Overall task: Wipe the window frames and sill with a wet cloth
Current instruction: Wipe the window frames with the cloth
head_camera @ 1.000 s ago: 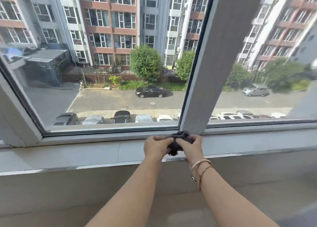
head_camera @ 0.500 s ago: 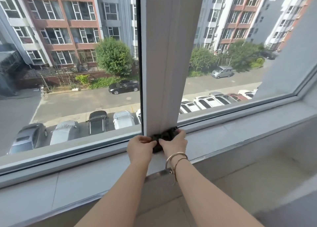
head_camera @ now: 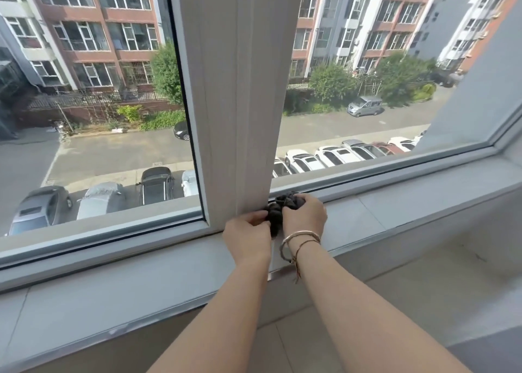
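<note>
A dark, bunched-up cloth (head_camera: 278, 210) sits at the foot of the wide grey upright of the window frame (head_camera: 240, 90), where it meets the lower rail. My left hand (head_camera: 247, 238) grips the cloth's near end. My right hand (head_camera: 305, 217), with bracelets on the wrist, is closed over its far end. The grey sill (head_camera: 127, 282) runs left to right under both hands. Most of the cloth is hidden inside my fingers.
Glass panes lie on both sides of the upright, with a street and parked cars far below. The frame's right side (head_camera: 480, 96) slants up at the far right. A light tiled ledge (head_camera: 423, 288) lies below the sill.
The view has swung left to right and closer, so the upright now looks vertical. Both hands stay on the cloth at the upright's base, shifted slightly to its right corner.
</note>
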Demonstrator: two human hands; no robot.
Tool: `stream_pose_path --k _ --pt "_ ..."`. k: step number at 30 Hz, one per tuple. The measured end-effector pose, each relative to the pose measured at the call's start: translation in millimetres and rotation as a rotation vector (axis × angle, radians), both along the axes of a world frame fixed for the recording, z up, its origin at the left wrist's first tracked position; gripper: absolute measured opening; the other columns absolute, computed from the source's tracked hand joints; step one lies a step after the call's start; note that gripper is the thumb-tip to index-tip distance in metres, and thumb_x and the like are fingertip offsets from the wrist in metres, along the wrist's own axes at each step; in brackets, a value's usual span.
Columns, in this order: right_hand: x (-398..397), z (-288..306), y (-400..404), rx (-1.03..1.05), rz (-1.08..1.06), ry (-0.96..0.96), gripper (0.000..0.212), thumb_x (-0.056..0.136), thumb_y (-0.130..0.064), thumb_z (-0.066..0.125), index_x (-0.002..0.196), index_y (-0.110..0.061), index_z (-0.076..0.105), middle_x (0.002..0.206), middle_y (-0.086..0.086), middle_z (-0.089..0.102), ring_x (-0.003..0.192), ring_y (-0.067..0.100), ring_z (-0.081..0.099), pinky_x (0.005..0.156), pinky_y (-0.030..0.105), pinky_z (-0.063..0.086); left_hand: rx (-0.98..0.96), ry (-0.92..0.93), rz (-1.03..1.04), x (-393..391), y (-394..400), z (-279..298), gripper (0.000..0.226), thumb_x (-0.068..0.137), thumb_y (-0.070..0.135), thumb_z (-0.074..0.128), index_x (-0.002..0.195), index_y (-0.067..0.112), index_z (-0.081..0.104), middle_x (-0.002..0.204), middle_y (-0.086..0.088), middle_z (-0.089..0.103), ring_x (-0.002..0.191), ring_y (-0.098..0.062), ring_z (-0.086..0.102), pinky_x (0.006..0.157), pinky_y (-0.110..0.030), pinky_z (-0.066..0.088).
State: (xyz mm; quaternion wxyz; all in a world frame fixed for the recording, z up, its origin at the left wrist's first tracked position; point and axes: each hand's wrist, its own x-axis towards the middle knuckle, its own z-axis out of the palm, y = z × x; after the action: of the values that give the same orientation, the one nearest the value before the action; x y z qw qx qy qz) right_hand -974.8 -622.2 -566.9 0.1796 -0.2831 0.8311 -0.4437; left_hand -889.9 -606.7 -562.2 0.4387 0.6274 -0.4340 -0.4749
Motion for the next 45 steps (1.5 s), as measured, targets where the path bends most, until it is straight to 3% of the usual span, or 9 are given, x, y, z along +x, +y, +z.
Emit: stream_pose_path --k 4,7,12,19,30,33,39,42,45 --pt "10.6 -7.7 14.1 -0.005 0.156 0.157 0.036 0.085 -0.005 0.052 0.116 -0.019 0.062 0.124 0.003 0.045 0.095 0.022 0.055 0.078 0.023 0.040 -0.007 -0.064 0.024 5.7 -1.8 -1.1 0.012 0.073 0.008 0.074 0.084 0.013 0.075 0.071 0.003 0.068 0.063 0.001 0.058 0.055 -0.004 0.041" --pt "12.8 -12.4 18.2 0.021 0.288 0.298 0.038 0.085 -0.005 0.052 0.119 -0.017 0.062 0.122 0.003 0.045 0.103 0.025 0.054 0.083 0.029 0.045 0.000 -0.111 0.035 7.9 -0.7 0.6 0.013 0.073 0.007 0.074 0.084 0.014 0.075 0.071 0.003 0.068 0.065 -0.005 0.061 0.058 -0.010 0.043" --pt "-2.9 -7.2 17.5 0.082 0.458 0.555 0.022 0.084 0.000 0.049 0.097 -0.010 0.063 0.116 0.006 0.049 0.097 0.027 0.052 0.066 0.027 0.032 -0.036 -0.226 0.033 -3.9 -2.4 0.9 0.016 0.072 0.009 0.074 0.087 0.015 0.077 0.083 -0.004 0.074 0.083 -0.019 0.068 0.080 -0.027 0.052" --pt "-83.5 -10.0 14.6 0.111 0.465 0.784 0.018 0.085 0.001 0.050 0.097 -0.010 0.058 0.114 0.005 0.050 0.100 0.024 0.050 0.067 0.024 0.033 -0.067 -0.280 -0.140 -78.2 -9.5 -1.5 0.015 0.076 0.010 0.072 0.088 0.016 0.077 0.089 0.001 0.074 0.086 -0.015 0.067 0.077 -0.021 0.048" --pt "-141.5 -17.4 9.0 0.092 0.317 0.777 0.020 0.078 0.004 0.054 0.092 -0.005 0.065 0.103 0.007 0.056 0.091 0.026 0.054 0.069 0.027 0.039 -0.113 -0.348 -0.484 -108.7 -15.1 -0.6 0.048 0.076 -0.007 0.050 0.112 0.019 0.070 0.111 0.002 0.069 0.102 -0.015 0.062 0.078 -0.019 0.044" --pt "-120.4 -17.3 10.0 0.047 0.395 0.779 0.018 0.076 0.006 0.056 0.088 -0.005 0.065 0.099 0.007 0.058 0.086 0.026 0.055 0.068 0.029 0.043 -0.159 -0.406 -0.436 -92.8 -15.9 -5.8 0.031 0.079 0.006 0.063 0.104 0.020 0.074 0.103 0.004 0.072 0.098 -0.011 0.064 0.079 -0.020 0.045" --pt "-116.1 -16.9 11.2 0.047 0.537 0.866 0.034 0.041 0.008 0.080 0.058 -0.012 0.058 0.071 0.004 0.057 0.056 0.022 0.055 0.041 0.024 0.044 -0.264 -0.589 -0.415 -89.0 -17.3 1.0 0.007 0.077 0.018 0.069 0.070 0.019 0.072 0.074 0.004 0.069 0.077 -0.019 0.063 0.070 -0.033 0.051" --pt "-142.3 -18.4 11.5 0.090 0.515 0.882 0.033 0.044 0.008 0.079 0.060 -0.012 0.059 0.072 0.004 0.058 0.058 0.022 0.057 0.043 0.026 0.047 -0.291 -0.626 -0.471 -112.3 -14.5 0.4 0.017 0.080 0.015 0.066 0.093 0.021 0.075 0.096 0.003 0.072 0.094 -0.019 0.064 0.083 -0.033 0.051" --pt "-191.4 -21.2 9.1 0.136 0.437 0.884 0.021 0.071 0.007 0.066 0.085 -0.009 0.065 0.095 0.008 0.059 0.084 0.027 0.059 0.069 0.033 0.051 -0.321 -0.672 -0.652 -151.8 -12.2 -4.2 0.042 0.085 0.009 0.055 0.123 0.026 0.062 0.121 0.003 0.064 0.112 -0.018 0.058 0.087 -0.024 0.045"
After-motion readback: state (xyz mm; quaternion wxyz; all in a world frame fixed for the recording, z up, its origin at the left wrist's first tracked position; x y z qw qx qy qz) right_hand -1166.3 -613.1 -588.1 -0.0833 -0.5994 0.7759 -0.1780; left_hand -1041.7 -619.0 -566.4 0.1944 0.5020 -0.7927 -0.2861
